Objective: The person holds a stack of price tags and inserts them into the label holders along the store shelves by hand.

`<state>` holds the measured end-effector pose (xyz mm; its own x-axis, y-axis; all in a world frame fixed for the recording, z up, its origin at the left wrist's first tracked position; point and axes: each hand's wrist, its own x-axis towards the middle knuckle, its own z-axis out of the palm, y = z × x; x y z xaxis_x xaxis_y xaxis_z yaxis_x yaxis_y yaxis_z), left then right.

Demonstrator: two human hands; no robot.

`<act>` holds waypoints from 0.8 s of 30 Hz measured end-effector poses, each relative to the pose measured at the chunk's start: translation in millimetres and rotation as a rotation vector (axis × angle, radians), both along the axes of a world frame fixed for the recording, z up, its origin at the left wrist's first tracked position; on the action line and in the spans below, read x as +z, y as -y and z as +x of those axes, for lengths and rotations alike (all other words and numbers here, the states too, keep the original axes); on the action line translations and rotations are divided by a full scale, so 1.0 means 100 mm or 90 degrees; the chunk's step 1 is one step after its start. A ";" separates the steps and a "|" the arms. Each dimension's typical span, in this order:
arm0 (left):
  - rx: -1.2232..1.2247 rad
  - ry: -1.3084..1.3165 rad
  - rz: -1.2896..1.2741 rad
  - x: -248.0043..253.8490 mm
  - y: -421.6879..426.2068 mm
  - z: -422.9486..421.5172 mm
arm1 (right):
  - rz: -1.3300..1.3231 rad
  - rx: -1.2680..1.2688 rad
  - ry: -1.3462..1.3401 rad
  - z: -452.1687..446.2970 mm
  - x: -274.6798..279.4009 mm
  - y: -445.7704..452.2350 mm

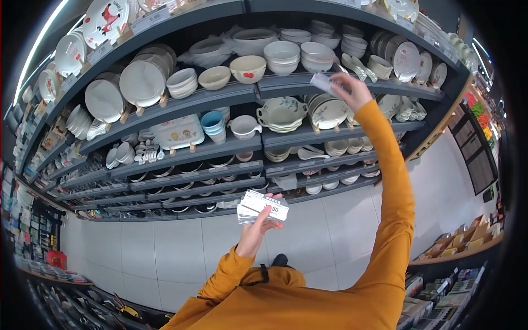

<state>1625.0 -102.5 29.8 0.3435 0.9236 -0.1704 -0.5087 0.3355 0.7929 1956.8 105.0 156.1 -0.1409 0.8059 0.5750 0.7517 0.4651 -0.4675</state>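
My left hand (257, 226) is closed around a small stack of white price tags (264, 206), held low over the floor with the thumb across the front. The top tag has black print on it, partly covered by the thumb. Raised to the upper shelf, my right hand (353, 91) grips a single price tag (325, 84) by its right end, close to the shelf's front edge (286, 85). Behind that tag stand white bowls (317, 56), and ceramic spoons (358, 68) lie just to the right. Whether the tag touches the shelf edge I cannot tell.
Dark shelves hold stacked plates (142, 83), a bowl with a red motif (248, 70), blue cups (214, 127) and leaf-patterned dishes (282, 114). Pale floor tiles (179, 242) lie below. Another display shelf (462, 250) stands at the lower right, and a red basket (56, 258) is at the left.
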 end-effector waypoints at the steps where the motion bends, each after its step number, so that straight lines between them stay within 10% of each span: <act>1: 0.004 -0.001 -0.003 0.00 -0.02 0.08 | 0.014 -0.024 0.031 0.14 0.08 -0.14; 24: 0.060 -0.023 -0.020 -0.06 -0.32 0.69 | -0.056 0.165 0.064 0.76 0.05 -1.20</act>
<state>1693.5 -70.7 23.9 0.2486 0.9454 -0.2108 -0.5101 0.3128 0.8012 2033.1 224.9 161.0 -0.4013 0.7821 0.4768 0.6578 0.6083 -0.4441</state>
